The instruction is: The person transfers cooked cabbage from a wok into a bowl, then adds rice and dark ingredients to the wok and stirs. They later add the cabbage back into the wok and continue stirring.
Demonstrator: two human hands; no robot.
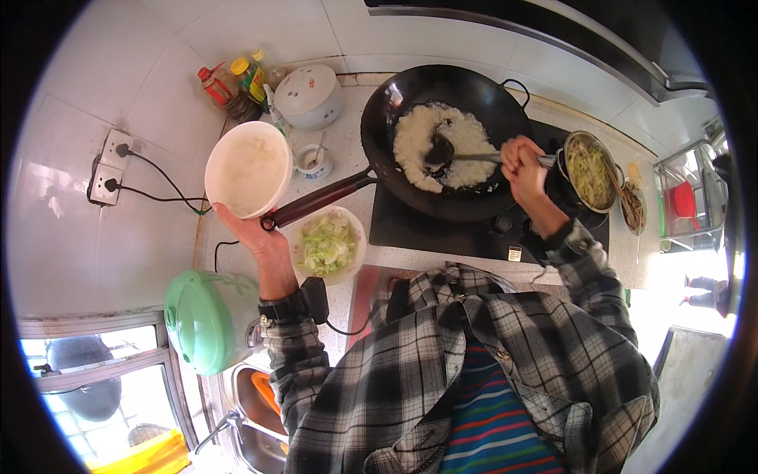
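In my left hand [251,234] is a large white bowl [249,169], tilted so that its inside faces me, with a thin whitish residue in it. My right hand [524,169] grips the metal handle of a ladle [439,149]. The ladle's dark head rests amid a pale, lumpy, batter-like mass [468,127] in a black wok [515,112]. The wok's reddish-brown handle [320,198] points left and passes close beside my left hand. Below that handle sits a bowl of shredded light-green vegetable [328,243].
The wok stands on a black cooktop [438,228]. To its right are a pot of cooked greens [586,175] and a dish with chopsticks [633,207]. A lidded enamel pot [308,98], a small cup [314,161] and bottles [249,80] stand behind left. A green-lidded rice cooker [201,320] is nearer.
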